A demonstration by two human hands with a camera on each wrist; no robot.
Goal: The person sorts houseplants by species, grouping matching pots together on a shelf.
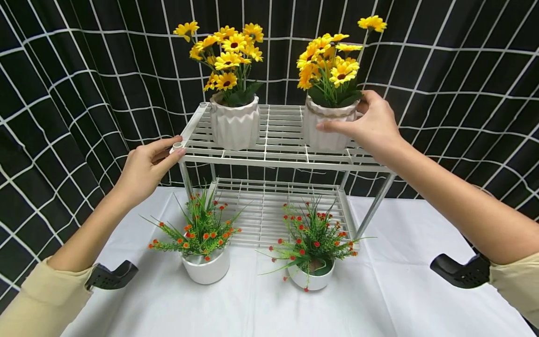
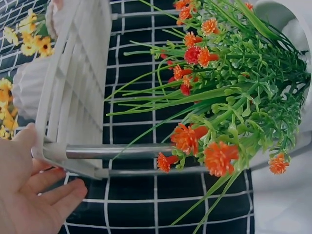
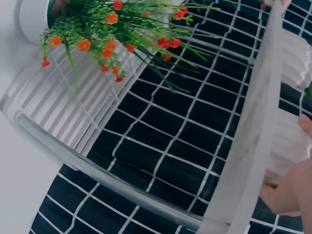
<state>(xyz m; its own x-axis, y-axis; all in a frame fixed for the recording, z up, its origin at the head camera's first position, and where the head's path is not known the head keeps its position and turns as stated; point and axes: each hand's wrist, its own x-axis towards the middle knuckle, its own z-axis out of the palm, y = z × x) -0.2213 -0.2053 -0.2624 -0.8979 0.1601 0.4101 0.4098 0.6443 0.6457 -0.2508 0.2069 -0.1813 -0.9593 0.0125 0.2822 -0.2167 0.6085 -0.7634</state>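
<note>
1 sunflower pot (image 1: 326,128) between right hand (image 1: 372,124) fingers (image 1: 337,125).

the two-tier rack (image 1: 278,159) has white coated wire shelves and bare, shiny metal legs (image 1: 375,206). the faceted pot (image 1: 235,124) and the ribbed pot (image 1: 324,128) on the top shelf look matt white ceramic. the two low pots (image 1: 207,269) below are smooth, glossy white. the sunflowers (image 1: 227,51) and green sprigs (image 1: 313,238) look plastic. the tablecloth (image 1: 379,299) is smooth white cloth. the grid-patterned backdrop (image 1: 63,93) is black cloth.
</note>
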